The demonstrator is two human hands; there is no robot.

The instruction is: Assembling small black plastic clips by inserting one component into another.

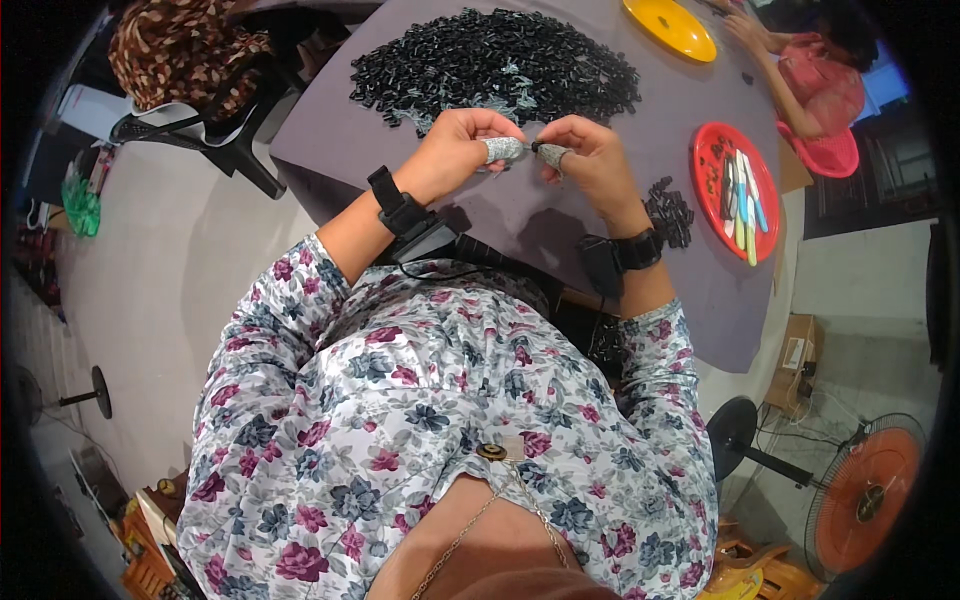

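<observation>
My left hand (462, 152) and my right hand (597, 165) meet above the near part of the cloth-covered table, thumbs and fingers pinched. A pale wrapping covers each thumb. At the right fingertips is a small black piece (537, 146), held close to the left fingertips. What the left fingers pinch is too small to make out. Just beyond the hands spreads a large heap of small black pieces (480, 62), with some clear or greyish bits along its near side. A smaller pile of black pieces (670, 212) lies beside my right wrist.
A red tray (706, 222) with several knives (742, 205) and black bits stands on the right. A yellow plate (672, 27) is at the far edge. Another person (815, 85) sits far right. A fan (868, 500) stands lower right, a black chair (225, 135) at left.
</observation>
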